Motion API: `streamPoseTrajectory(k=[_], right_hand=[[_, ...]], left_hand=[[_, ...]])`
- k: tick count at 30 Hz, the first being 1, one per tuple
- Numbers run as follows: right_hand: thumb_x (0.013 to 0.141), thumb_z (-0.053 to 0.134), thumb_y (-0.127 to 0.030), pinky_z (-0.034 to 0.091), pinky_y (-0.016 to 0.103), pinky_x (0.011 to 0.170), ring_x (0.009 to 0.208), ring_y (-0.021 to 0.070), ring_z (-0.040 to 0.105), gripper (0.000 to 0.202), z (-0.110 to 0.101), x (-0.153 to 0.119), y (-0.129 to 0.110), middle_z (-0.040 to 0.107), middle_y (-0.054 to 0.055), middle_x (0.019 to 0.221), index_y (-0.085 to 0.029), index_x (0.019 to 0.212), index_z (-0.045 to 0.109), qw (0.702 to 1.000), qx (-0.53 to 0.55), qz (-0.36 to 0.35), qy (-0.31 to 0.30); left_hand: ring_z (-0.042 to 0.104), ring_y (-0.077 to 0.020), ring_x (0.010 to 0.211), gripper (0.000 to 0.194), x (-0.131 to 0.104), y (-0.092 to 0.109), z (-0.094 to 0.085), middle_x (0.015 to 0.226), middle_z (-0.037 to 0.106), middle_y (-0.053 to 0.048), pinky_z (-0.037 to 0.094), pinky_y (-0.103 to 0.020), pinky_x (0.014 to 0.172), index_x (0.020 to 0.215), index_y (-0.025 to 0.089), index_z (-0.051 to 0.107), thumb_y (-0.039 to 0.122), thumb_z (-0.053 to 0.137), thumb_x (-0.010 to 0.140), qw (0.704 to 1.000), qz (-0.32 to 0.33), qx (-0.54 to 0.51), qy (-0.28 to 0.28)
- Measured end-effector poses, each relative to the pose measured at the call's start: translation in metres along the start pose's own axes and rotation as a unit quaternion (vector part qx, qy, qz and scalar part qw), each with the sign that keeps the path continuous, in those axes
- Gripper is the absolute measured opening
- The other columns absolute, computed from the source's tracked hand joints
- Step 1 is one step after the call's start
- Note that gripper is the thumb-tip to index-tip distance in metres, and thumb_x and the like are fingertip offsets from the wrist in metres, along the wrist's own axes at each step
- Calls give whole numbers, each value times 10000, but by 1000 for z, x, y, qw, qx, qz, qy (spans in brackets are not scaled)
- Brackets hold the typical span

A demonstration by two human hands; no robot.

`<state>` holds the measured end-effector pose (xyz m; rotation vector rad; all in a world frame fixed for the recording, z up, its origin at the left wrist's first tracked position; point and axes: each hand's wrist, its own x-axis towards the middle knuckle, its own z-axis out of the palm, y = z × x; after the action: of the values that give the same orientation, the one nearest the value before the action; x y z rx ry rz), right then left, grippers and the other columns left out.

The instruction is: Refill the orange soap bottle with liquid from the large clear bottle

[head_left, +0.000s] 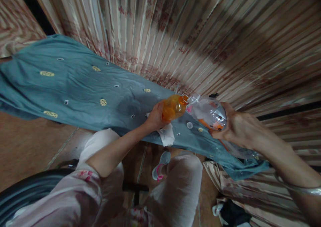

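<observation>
My left hand (155, 117) is wrapped round an orange bottle (173, 108) above the cloth-covered table. My right hand (234, 125) grips a large clear plastic bottle (209, 111), tilted with its neck toward the left. The necks of the two bottles meet or nearly meet; whether they touch is hard to tell. Beneath my left hand lies a crumpled white tissue (167, 135). A small round whitish cap (189, 125) rests on the cloth below the clear bottle's neck.
A teal patterned cloth (82, 86) covers the long narrow table. Pleated curtains (140, 29) hang along its far side. A black coiled object (32, 190) stands at lower left, and a dark bundle (234, 213) lies on the floor at lower right.
</observation>
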<state>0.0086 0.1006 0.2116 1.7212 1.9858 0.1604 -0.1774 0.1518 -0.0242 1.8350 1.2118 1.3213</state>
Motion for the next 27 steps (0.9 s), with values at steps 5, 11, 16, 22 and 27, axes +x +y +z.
streamPoseTrajectory(k=[5, 11, 16, 22, 27], right_hand=[[734, 574, -499, 435, 326, 609, 833, 363, 687, 759, 4, 1, 3, 704, 164, 828, -78, 1322, 341, 1000, -8, -8, 12], [731, 551, -524, 427, 320, 576, 769, 352, 690, 756, 9, 2, 6, 694, 140, 742, -75, 1311, 365, 999, -22, -19, 42], [722, 556, -530, 428, 318, 584, 790, 348, 690, 768, 6, 2, 5, 692, 134, 759, -87, 1317, 356, 999, -25, -11, 30], [746, 543, -493, 424, 313, 594, 793, 333, 689, 760, 2, 0, 3, 685, 135, 768, -59, 1329, 319, 1000, -10, -10, 13], [728, 544, -533, 416, 312, 580, 779, 342, 688, 780, 5, 1, 3, 681, 122, 745, -79, 1326, 332, 1000, -18, -3, 19]], left_hand=[[493, -353, 1243, 884, 0, -4, 2, 1323, 517, -174, 396, -542, 1063, 1336, 157, 351, 206, 787, 568, 1000, 7, 5, -2], [473, -352, 1267, 891, 0, -4, 2, 1332, 505, -176, 393, -538, 1071, 1344, 160, 337, 197, 783, 574, 1000, 10, 7, -1], [459, -352, 1279, 888, -1, -2, 1, 1342, 495, -164, 392, -537, 1076, 1352, 171, 328, 182, 772, 582, 1000, 5, 4, -4], [460, -348, 1280, 910, -1, -2, 1, 1348, 485, -167, 394, -530, 1078, 1361, 165, 323, 168, 780, 574, 1000, -1, 11, -3], [461, -349, 1279, 901, -1, -2, 1, 1352, 480, -186, 383, -527, 1088, 1354, 138, 325, 192, 785, 582, 1000, -3, 6, -6]])
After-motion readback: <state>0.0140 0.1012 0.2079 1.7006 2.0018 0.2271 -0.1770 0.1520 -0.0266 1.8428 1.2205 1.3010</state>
